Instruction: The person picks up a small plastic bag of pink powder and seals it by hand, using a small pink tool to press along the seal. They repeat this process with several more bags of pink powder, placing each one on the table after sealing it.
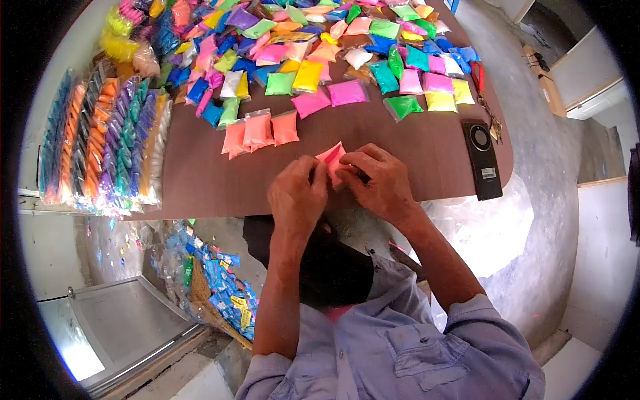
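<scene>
Close to the table's front edge, both hands pinch a small coral-pink plastic packet (331, 155). My left hand (297, 195) has its thumb and fingers closed on the packet's left side. On the packet's right side, my right hand (380, 179) is closed, fingers bent over the edge. The fingers hide the packet's lower part. Just beyond my left hand lie several coral packets (257, 130), overlapping. Farther back, bright pink packets (348, 93) and a green packet (403, 107) lie on the brown table (193, 173).
Many coloured packets (307, 77) cover the far half of the table. Bundles of wrapped coloured packets (103, 143) stand along the left edge. A black device like a phone (481, 160) and keys (496, 128) lie at right. Blue wrappers (227, 287) fill a bag below left.
</scene>
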Demonstrator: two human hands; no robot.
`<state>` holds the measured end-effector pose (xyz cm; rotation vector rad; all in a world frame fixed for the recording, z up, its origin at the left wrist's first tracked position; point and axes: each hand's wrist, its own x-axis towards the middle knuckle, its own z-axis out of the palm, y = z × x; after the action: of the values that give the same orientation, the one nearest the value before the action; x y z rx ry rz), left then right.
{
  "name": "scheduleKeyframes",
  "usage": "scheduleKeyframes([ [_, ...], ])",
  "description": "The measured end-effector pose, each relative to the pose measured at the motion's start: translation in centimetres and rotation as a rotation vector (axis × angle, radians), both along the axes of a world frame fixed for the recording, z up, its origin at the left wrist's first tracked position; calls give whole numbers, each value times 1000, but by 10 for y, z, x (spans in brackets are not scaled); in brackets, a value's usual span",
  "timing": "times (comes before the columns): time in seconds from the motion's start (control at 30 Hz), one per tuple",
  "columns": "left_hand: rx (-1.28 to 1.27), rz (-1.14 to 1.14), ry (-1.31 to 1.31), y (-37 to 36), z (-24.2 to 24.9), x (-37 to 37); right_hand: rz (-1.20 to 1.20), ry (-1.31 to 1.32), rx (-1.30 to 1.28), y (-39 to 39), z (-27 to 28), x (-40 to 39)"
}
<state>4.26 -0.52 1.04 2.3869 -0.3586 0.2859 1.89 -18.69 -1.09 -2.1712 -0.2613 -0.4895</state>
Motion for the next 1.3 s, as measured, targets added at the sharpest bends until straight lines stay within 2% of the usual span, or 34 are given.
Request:
scheduleKeyframes([
  [0.23, 13, 63, 36, 7, 10, -2, 13, 1, -9, 0, 3, -1],
  [0.3, -89, 43, 84, 1, 19, -8, 5, 0, 7, 0, -1, -1],
  [0.43, -82, -43, 72, -9, 15, -7, 6, -9, -11, -1, -2, 0],
  [0.63, 81, -28, 55, -6, 12, 4, 11, -10, -32, -2, 0, 0],
  [1.03, -21, 103, 147, 16, -6, 7, -1, -17, -10, -1, 5, -2],
  [1.23, -147, 173, 123, 17, -5, -2, -3, -3, -11, -2, 4, -3],
  [1.3, -129, 155, 4, 18, -10, -5, -8, -9, -3, -2, 3, -3],
])
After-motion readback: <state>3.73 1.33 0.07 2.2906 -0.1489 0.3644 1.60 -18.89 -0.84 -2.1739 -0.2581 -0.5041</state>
